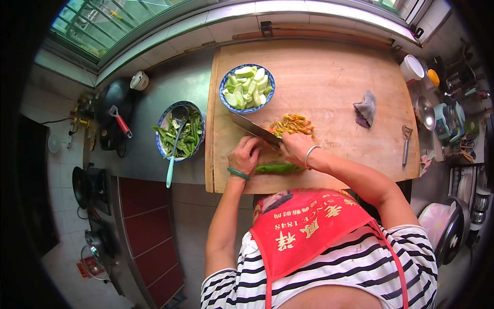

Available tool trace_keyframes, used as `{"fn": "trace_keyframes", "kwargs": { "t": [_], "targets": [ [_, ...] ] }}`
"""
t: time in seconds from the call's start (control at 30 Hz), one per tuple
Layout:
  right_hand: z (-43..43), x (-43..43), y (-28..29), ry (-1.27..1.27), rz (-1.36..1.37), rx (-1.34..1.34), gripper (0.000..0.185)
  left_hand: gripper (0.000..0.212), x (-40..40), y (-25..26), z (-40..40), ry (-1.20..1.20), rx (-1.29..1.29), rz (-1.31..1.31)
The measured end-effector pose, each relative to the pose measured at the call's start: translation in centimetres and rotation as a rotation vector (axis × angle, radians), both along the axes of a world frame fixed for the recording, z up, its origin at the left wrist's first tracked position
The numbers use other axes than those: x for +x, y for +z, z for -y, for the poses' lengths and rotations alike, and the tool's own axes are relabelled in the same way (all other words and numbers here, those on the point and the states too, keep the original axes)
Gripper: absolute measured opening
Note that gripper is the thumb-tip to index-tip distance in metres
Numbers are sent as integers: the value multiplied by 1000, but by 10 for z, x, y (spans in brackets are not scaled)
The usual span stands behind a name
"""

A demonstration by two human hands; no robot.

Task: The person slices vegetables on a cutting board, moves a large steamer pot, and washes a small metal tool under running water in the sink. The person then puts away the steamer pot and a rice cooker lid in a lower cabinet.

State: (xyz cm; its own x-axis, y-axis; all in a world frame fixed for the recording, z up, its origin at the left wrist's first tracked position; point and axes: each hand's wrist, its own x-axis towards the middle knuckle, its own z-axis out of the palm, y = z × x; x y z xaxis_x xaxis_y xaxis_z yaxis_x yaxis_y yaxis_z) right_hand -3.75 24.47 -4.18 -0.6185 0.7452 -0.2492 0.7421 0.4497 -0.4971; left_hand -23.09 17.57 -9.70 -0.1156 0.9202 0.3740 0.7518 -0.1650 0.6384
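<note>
My right hand [296,148] grips a cleaver [254,129], its broad blade slanting up and left across the wooden cutting board [332,77]. Close beside the blade, my left hand [244,155] rests on the board with curled fingers; what lies under them is hidden. Just beyond the cleaver is a pile of sliced orange and green pepper strips [292,125]. A long green pepper [279,168] lies between my wrists near the front edge. Above the blade stands a blue-and-white bowl [221,96] of pale green sliced vegetable [247,88].
Left of the board, a patterned bowl [203,142] holds green pods and a slotted spoon [175,148] with a turquoise handle. A grey cloth [365,109] and a peeler [406,145] lie on the board's right side. A red-handled tool [122,125] rests on a black appliance [115,96].
</note>
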Motion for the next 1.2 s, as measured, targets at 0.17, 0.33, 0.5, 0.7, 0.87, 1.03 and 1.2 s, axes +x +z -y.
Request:
{"fn": "trace_keyframes", "kwargs": {
  "t": [0.17,0.33,0.5,0.7,0.87,1.03,1.2],
  "targets": [
    [6,1,5,-9,22,27,25,8,5,-6,-9,-152,-5,-222],
    [9,29,4,58,71,36,24,9,-1,-9,-8,-172,-19,-219],
    [-1,43,-10,-44,-1,-3,27,9,-4,-1,-3,-280,-2,-144],
    [-5,71,3,-70,-298,52,24,18,24,6,-5,7,-99,106],
    [0,112,38,-16,-334,163,17,33,36,26,34,-228,1,-86],
    [18,131,30,0,-244,90,18,35,24,4,51,-281,-79,-115],
    [27,135,18,41,-220,94,20,37,-9,21,42,-213,-109,-216]
  ]
}}
